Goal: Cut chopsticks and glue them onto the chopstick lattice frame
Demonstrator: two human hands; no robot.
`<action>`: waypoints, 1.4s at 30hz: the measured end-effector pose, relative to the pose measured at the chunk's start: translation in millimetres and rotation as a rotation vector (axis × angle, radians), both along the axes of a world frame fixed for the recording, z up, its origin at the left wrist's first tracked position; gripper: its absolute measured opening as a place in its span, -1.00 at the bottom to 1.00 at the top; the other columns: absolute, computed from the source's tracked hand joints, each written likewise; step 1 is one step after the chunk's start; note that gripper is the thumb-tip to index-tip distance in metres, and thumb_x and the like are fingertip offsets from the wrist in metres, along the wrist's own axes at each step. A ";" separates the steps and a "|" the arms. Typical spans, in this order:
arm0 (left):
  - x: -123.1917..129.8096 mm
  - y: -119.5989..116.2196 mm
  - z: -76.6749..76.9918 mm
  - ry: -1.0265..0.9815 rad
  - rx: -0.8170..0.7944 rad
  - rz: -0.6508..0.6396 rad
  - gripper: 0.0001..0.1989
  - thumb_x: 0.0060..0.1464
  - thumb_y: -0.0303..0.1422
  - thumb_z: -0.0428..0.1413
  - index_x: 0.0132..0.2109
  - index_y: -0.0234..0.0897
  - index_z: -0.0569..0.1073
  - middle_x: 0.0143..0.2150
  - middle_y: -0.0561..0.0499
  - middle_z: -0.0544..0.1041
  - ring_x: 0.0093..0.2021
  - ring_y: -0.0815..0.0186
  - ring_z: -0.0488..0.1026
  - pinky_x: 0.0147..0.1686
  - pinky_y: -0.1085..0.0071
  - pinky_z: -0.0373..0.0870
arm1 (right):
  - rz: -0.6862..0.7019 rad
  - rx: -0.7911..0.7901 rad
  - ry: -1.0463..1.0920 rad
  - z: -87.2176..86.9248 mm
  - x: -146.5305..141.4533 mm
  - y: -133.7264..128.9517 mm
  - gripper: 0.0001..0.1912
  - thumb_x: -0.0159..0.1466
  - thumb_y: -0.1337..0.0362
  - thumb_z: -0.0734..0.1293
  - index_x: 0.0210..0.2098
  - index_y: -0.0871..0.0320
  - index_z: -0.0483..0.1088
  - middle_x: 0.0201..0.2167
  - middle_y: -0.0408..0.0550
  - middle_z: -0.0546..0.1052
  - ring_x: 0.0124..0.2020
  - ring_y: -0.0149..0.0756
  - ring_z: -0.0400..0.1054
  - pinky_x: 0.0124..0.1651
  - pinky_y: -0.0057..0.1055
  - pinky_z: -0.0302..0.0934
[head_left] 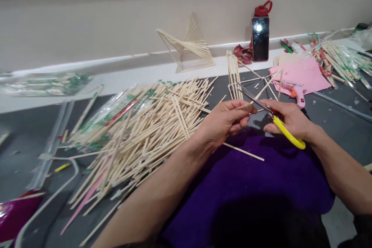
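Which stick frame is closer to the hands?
The front stick frame, just beyond the left hand over the dark tabletop; the rear stick frame sits farther back on the white ledge, by the wall.

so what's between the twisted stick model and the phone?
In the head view, a crumpled dark-red item beside the phone; a stick frame also shows, nearer the camera.

Person, upper limbs, two. Left hand [222, 120], bare, five-fingered; left forearm [165, 180], uncovered along its visible length, tapering to the wrist. Right hand [293, 119], likewise bare; right forearm [337, 166], uncovered from the wrist well back. Right sleeve [364, 225], plain near-black fabric, gathered at its edge. Left sleeve [138, 245], dark fabric, a sliver only; further detail indistinct.
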State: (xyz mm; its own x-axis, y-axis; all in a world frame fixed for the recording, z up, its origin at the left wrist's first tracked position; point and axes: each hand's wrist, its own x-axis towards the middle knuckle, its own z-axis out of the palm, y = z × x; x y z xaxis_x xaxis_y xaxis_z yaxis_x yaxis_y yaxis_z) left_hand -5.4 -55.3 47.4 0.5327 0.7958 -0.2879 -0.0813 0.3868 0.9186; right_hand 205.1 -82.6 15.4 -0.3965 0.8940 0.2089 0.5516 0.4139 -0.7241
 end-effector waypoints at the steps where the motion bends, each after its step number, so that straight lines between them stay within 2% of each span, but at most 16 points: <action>1: -0.1 0.9 -1.1 0.003 0.005 -0.002 -0.82 0.06 -0.32 0.20 -0.39 -0.37 0.47 -0.71 0.18 0.29 -0.78 0.63 0.00 -0.77 0.67 -0.18 | -0.005 -0.008 -0.004 -0.2 -0.3 0.3 -0.35 0.13 0.08 0.38 0.18 0.17 0.35 -0.07 0.04 0.53 -0.15 -0.16 0.41 -0.12 -0.29 0.27; 6: -1.9 1.7 -2.5 0.043 0.059 -0.010 -0.82 0.09 -0.30 0.18 -0.33 -0.38 0.48 -0.66 0.15 0.35 -0.74 0.62 0.06 -0.73 0.67 -0.13 | -0.021 -0.006 -0.037 -1.1 -1.9 0.1 -0.33 0.13 0.07 0.38 0.19 0.19 0.34 -0.10 0.06 0.54 -0.17 -0.16 0.42 -0.13 -0.27 0.28; 12: -3.1 -1.9 4.2 0.194 0.346 0.100 -0.89 0.07 -0.38 0.14 -0.29 -0.36 0.44 -0.49 0.10 0.47 -0.66 0.58 0.23 -0.65 0.62 0.13 | -0.083 0.080 -0.061 -5.2 -4.6 -2.8 -0.36 0.15 0.05 0.37 0.17 0.17 0.34 -0.17 0.01 0.56 -0.34 -0.27 0.39 -0.28 -0.35 0.27; 14: -3.6 -3.6 4.3 0.305 0.502 0.108 -0.88 0.12 -0.37 0.10 -0.25 -0.35 0.46 -0.46 0.09 0.50 -0.60 0.52 0.32 -0.56 0.57 0.24 | -0.102 0.105 -0.061 -6.1 -5.1 -3.7 -0.37 0.16 0.06 0.37 0.18 0.16 0.33 -0.20 -0.02 0.55 -0.36 -0.29 0.38 -0.29 -0.37 0.27; 17: -2.9 -8.3 1.2 0.640 0.916 0.146 -0.79 0.24 -0.35 0.00 -0.16 -0.33 0.50 -0.33 -0.01 0.58 -0.40 0.39 0.48 -0.39 0.47 0.33 | -0.136 0.127 -0.064 -6.2 -6.4 -5.3 -0.38 0.14 0.09 0.38 0.16 0.13 0.33 -0.23 -0.06 0.55 -0.38 -0.31 0.36 -0.29 -0.38 0.26; 20: -0.6 -13.4 -3.4 1.036 1.282 0.191 -0.69 0.32 -0.33 -0.10 -0.10 -0.33 0.52 -0.22 -0.12 0.60 -0.29 0.27 0.53 -0.46 0.44 0.25 | -0.137 0.113 -0.049 -5.7 -9.4 -7.8 -0.40 0.15 0.09 0.38 0.15 0.14 0.33 -0.28 -0.09 0.53 -0.40 -0.34 0.34 -0.28 -0.38 0.26; 22: 0.5 -14.6 -6.4 1.193 1.368 0.171 -0.65 0.34 -0.31 -0.14 -0.12 -0.32 0.52 -0.26 -0.14 0.60 -0.33 0.23 0.54 -0.55 0.43 0.16 | -0.127 0.083 -0.046 -5.7 -12.3 -9.4 -0.42 0.17 0.09 0.36 0.15 0.14 0.32 -0.34 -0.13 0.51 -0.42 -0.35 0.32 -0.30 -0.39 0.25; 26: -0.7 -11.1 -11.4 1.255 1.330 0.098 -0.68 0.33 -0.33 -0.11 -0.17 -0.33 0.52 -0.27 -0.14 0.61 -0.34 0.18 0.57 -0.54 0.41 0.21 | -0.147 0.029 -0.072 -5.9 -17.6 -11.1 -0.42 0.17 0.08 0.35 0.14 0.17 0.33 -0.41 -0.12 0.49 -0.45 -0.32 0.32 -0.37 -0.39 0.22; 29: -3.1 -8.0 -11.0 1.190 1.264 0.071 -0.68 0.33 -0.33 -0.10 -0.17 -0.35 0.52 -0.24 -0.12 0.62 -0.32 0.20 0.58 -0.45 0.40 0.33 | -0.145 0.001 -0.070 -4.8 -18.4 -11.8 -0.43 0.19 0.07 0.34 0.14 0.15 0.33 -0.44 -0.15 0.47 -0.48 -0.34 0.30 -0.38 -0.40 0.21; 32: -4.8 -8.2 -4.2 0.931 1.111 0.054 -0.68 0.31 -0.36 -0.10 -0.21 -0.35 0.53 -0.28 -0.08 0.63 -0.32 0.27 0.56 -0.33 0.40 0.39 | -0.112 0.037 -0.039 -1.8 -16.8 -13.6 -0.44 0.20 0.07 0.35 0.15 0.11 0.34 -0.45 -0.19 0.46 -0.49 -0.39 0.27 -0.37 -0.43 0.19; 36: -6.1 -12.0 7.9 0.608 0.910 0.077 -0.71 0.21 -0.41 -0.06 -0.36 -0.31 0.53 -0.29 -0.01 0.60 -0.28 0.36 0.51 -0.21 0.43 0.38 | -0.086 0.097 -0.006 2.8 -14.2 -16.4 -0.42 0.20 0.04 0.35 0.16 0.13 0.34 -0.46 -0.20 0.43 -0.51 -0.42 0.21 -0.41 -0.46 0.15; 39: -6.6 -14.6 12.3 0.449 0.692 0.062 -0.73 0.18 -0.33 0.00 -0.42 -0.31 0.49 -0.52 0.07 0.43 -0.49 0.44 0.35 -0.44 0.50 0.27 | -0.061 0.120 0.009 4.6 -13.1 -16.7 -0.41 0.20 0.02 0.35 0.16 0.16 0.34 -0.46 -0.19 0.43 -0.51 -0.42 0.21 -0.42 -0.46 0.15; 42: -6.3 -16.0 13.7 0.201 0.368 -0.008 -0.69 0.19 -0.22 0.03 -0.44 -0.31 0.42 -0.69 0.21 0.08 -0.68 0.52 -0.01 -0.66 0.55 -0.04 | -0.024 0.150 0.036 5.3 -11.9 -15.7 -0.42 0.20 0.03 0.35 0.15 0.18 0.35 -0.41 -0.16 0.47 -0.50 -0.43 0.23 -0.42 -0.47 0.17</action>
State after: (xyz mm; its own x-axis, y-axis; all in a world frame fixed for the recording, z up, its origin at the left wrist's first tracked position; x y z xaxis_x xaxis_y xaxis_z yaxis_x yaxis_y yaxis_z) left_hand -11.8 -71.2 61.1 0.5017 0.8610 -0.0839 0.1155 0.0295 0.9929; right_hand 193.1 -98.3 20.7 -0.3652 0.8608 0.3544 0.5379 0.5059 -0.6744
